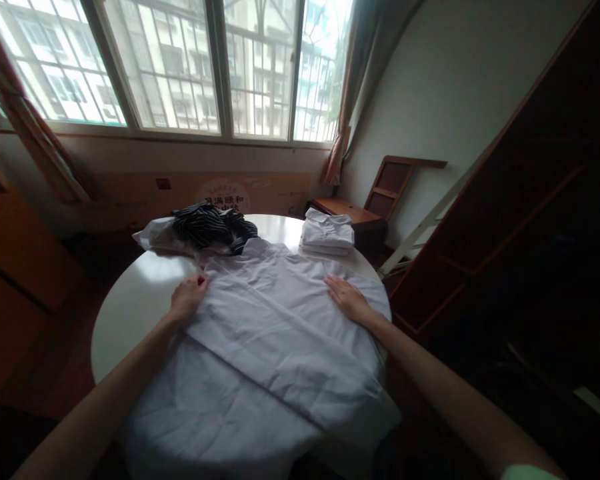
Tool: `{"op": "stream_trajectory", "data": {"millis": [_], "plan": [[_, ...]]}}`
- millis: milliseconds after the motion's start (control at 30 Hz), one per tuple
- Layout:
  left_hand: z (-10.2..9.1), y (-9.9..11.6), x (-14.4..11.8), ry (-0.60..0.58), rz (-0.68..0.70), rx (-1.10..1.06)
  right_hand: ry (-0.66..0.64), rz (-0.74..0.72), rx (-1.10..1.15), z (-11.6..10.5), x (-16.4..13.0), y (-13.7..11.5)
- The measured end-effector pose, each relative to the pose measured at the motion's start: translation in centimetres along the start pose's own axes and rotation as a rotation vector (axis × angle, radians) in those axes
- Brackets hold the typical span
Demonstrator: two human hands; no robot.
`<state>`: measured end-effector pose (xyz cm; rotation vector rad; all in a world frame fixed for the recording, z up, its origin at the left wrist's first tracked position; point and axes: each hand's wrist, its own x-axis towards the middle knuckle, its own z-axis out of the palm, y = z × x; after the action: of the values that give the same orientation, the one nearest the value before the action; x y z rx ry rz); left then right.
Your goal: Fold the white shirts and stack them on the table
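Bare table (130, 300) left (clothes behind)

Window (180, 67): wide and barred, bright daylight ahead of me
Curtains (345, 100): brown, drawn to the sides
Wall (455, 87): plain white on my right
Shelving (530, 220): dark wood, right
Table (130, 300): round, white

The near hem of the white shirt (275, 333) is lost below the picture's lower edge, and most of the round table (130, 300) is covered by the cloth, so that its near rim is not seen. Both forearms are cut off at the bottom of the frame, and the fingertips of the left hand (186, 298) are tucked under a fold, where their grip cannot be judged. The dark striped garment (211, 227) is too crumpled to be told apart, and the lettering on the wall panel (225, 197) behind it is partly masked and too small to be read.
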<state>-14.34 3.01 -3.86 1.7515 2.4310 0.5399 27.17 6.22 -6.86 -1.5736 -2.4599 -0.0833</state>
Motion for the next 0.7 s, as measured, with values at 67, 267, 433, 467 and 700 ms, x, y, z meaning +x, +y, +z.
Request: {"op": "stream_trajectory", "data": {"millis": [67,267,433,467,700], "plan": [[0.3,-0.2,0.4,0.021,-0.004,-0.04,-0.015,-0.008,0.006,0.1,1.3,0.9],[0.8,-1.5,1.9,0.066,-0.101,-0.261,-0.051,0.002,0.025,0.4,4.3,2.7],[0.4,-2.3,2.1,0.004,-0.088,-0.523,-0.033,-0.011,0.04,0.9,4.7,3.1],[0.2,-2.4,2.0,-0.038,-0.074,-0.554,-0.029,-0.014,0.039,1.0,4.6,3.1],[-0.4,-2.6,0.7,-0.229,-0.054,-0.768,-0.009,-0.031,0.025,1.2,4.6,3.1]]}}
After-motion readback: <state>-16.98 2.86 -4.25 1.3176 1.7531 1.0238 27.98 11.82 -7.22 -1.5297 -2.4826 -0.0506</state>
